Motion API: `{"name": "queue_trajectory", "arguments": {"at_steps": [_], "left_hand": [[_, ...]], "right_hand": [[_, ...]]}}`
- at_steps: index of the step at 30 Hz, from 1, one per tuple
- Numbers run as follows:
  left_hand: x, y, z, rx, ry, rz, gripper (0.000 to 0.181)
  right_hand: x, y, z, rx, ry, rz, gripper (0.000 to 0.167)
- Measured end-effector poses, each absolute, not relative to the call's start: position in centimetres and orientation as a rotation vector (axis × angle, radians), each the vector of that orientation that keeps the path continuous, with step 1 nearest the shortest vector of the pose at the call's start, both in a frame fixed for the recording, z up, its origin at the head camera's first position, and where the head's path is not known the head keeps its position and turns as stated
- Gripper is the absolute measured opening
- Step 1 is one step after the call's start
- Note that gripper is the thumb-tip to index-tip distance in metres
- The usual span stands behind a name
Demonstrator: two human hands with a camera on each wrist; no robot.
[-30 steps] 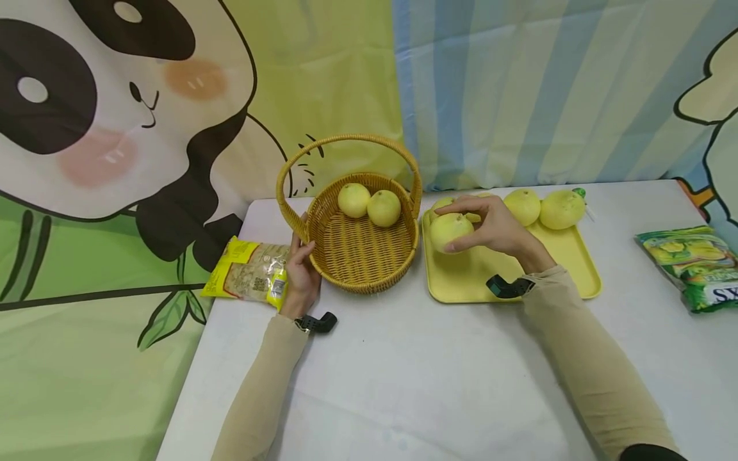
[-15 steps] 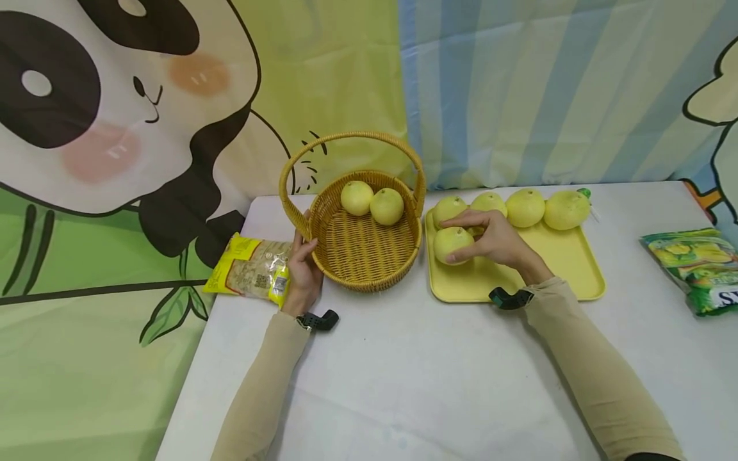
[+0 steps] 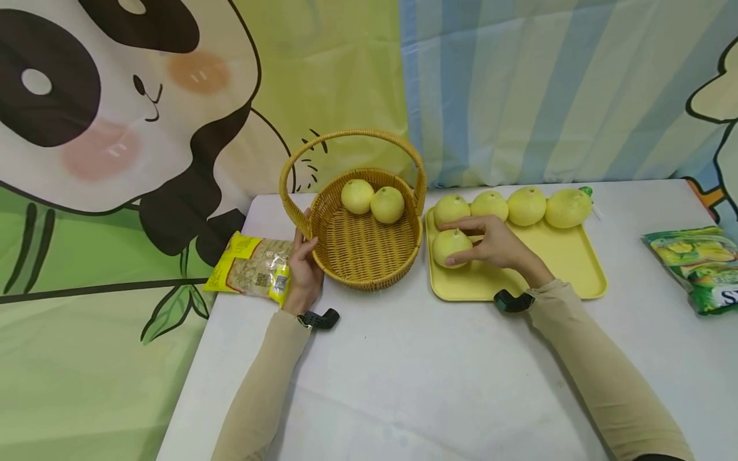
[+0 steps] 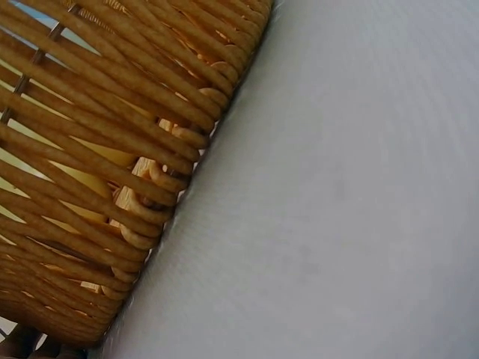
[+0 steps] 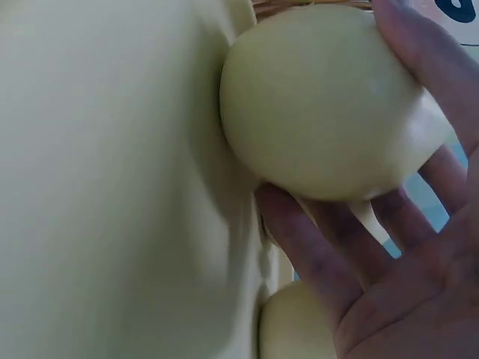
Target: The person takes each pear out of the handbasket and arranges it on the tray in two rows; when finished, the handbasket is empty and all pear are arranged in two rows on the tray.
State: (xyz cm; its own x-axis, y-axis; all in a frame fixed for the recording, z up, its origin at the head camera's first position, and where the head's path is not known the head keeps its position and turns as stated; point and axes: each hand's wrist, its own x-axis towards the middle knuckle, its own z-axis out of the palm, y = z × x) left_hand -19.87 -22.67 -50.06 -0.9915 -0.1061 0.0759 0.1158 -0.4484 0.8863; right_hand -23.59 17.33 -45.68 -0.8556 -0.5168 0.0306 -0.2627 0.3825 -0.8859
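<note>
My right hand [image 3: 497, 244] grips a pale yellow-green round fruit [image 3: 451, 248] between thumb and fingers at the left part of the yellow tray [image 3: 519, 282]. In the right wrist view the fruit [image 5: 329, 105] rests against the tray surface, with the fingers [image 5: 322, 258] curved round its side. My left hand [image 3: 303, 274] holds the left side of the wicker basket [image 3: 366, 259], thumb near the rim. Two similar fruits [image 3: 387, 205] lie in the back of the basket. Woven basket wall [image 4: 112, 149] fills much of the left wrist view.
Several more fruits [image 3: 526, 206] stand in a row along the tray's back edge. A yellow-labelled clear bag [image 3: 248, 266] lies left of my left hand. A green bag [image 3: 700, 269] lies at the far right. A printed curtain [image 3: 507, 89] hangs behind the white table [image 3: 403, 384].
My right hand has lowered the gripped fruit towards the tray's surface, uncovering the row behind it. The left hand still holds the basket in place.
</note>
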Motion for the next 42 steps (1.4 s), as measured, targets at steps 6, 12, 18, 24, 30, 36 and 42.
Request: {"name": "queue_trajectory", "arguments": {"at_steps": [6, 12, 18, 24, 30, 36, 42], "left_hand": [[-19.8, -22.6, -49.9, -0.002, -1.581, -2.575, 0.066], [-19.8, -22.6, -49.9, 0.000, -1.577, -2.569, 0.066], [-19.8, -22.6, -50.0, -0.017, -1.577, -2.565, 0.068], [-19.8, -22.6, -50.0, -0.017, -1.579, -2.560, 0.067], [-19.8, -22.7, -50.0, -0.019, -1.597, -2.552, 0.068], [-19.7, -22.7, -50.0, -0.006, -1.600, -2.560, 0.067], [-19.7, -22.8, -50.0, 0.010, -1.598, -2.570, 0.066]], "right_hand": [[-23.4, 17.4, -45.0, -0.788, 2.488, -1.282, 0.065], [-23.2, 17.4, -43.7, -0.916, 2.559, -1.085, 0.079], [-22.7, 17.3, -41.5, -0.942, 2.581, -0.943, 0.080], [-22.2, 16.5, -38.7, -0.948, 2.631, -0.931, 0.068], [-22.1, 14.3, -36.6, -1.125, 2.498, -1.129, 0.053], [-22.4, 11.0, -35.7, -1.160, 2.440, -1.175, 0.057], [-23.7, 7.6, -35.2, -1.164, 2.489, -1.080, 0.071]]}}
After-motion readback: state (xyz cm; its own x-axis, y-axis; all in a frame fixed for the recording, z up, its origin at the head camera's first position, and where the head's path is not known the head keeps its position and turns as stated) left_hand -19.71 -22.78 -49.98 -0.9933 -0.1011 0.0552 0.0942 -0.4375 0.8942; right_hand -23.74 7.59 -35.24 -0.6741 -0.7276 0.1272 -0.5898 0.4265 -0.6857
